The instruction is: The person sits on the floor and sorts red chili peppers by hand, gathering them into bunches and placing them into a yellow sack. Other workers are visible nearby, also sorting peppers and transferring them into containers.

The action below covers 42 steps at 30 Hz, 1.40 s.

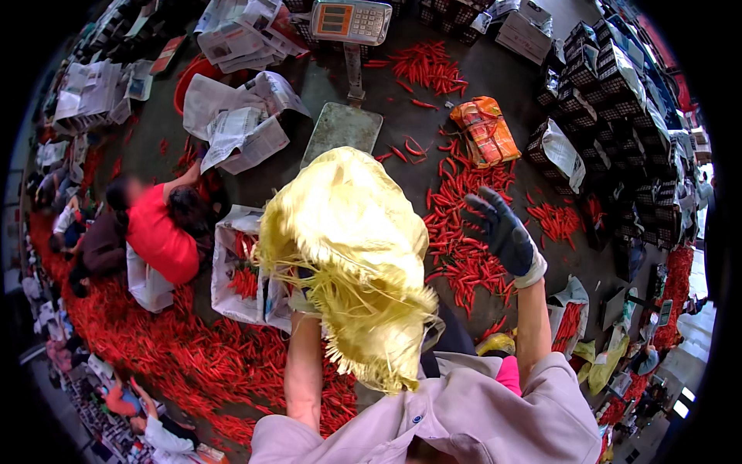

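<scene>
A crumpled yellow woven sack (344,224) with frayed edges fills the middle of the view. My left hand (305,294), mostly hidden behind it, holds it up; only the wrist and part of a glove show. My right hand (502,232), in a dark glove with a pale cuff, is raised to the sack's right with fingers apart and empty, over loose red chillies (460,274). A white container of chillies (232,290) stands left of the sack. Beyond the sack are a metal scale platform (342,131) and its display (348,22).
A person in red (158,240) bends at the left beside others and crumpled newspapers (232,147). An orange package (487,127) lies at right of centre. Stacked dark crates (610,100) rise on the right. A wide chilli heap (154,352) covers the lower left floor.
</scene>
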Each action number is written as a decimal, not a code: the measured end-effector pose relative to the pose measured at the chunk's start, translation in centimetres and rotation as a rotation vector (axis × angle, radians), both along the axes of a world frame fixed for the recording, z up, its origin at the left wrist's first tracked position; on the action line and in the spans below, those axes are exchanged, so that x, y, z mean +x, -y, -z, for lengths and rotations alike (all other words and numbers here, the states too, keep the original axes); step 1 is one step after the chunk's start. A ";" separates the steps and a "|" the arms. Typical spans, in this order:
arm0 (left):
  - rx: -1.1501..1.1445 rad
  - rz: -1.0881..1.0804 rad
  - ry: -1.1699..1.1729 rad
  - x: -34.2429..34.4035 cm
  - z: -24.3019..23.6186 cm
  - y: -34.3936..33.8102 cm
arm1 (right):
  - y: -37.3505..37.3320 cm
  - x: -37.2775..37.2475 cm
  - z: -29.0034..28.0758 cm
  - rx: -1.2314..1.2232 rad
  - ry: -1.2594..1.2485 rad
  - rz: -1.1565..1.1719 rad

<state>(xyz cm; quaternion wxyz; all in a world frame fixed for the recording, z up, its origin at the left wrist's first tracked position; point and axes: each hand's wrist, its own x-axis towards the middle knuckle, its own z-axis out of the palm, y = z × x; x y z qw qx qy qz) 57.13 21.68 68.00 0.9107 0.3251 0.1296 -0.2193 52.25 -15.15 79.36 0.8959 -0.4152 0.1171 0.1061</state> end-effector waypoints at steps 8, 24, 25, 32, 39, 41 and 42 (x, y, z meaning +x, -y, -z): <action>0.060 0.265 0.097 0.0 0.6 6.0 | -8.6 1.2 2.1 -1.275 0.127 -0.198; 1.105 0.074 0.744 6.5 -16.4 -6.8 | -2.5 0.4 5.1 0.187 -0.306 0.160; 1.216 0.202 0.969 6.7 -17.4 -5.1 | -2.5 0.6 5.2 0.178 -0.350 0.148; 1.920 0.623 1.035 11.5 -16.0 -10.2 | 2.7 2.8 4.0 -0.160 -0.266 0.318; 1.562 0.327 0.751 10.3 -21.2 -14.1 | 6.5 3.0 4.3 -0.364 -0.149 0.311; 1.360 0.356 0.895 10.3 -19.0 -8.0 | 6.0 3.8 3.0 -0.393 -0.160 0.267; 1.590 0.387 1.109 9.8 -18.1 -5.2 | 5.9 4.2 3.3 -0.389 -0.161 0.223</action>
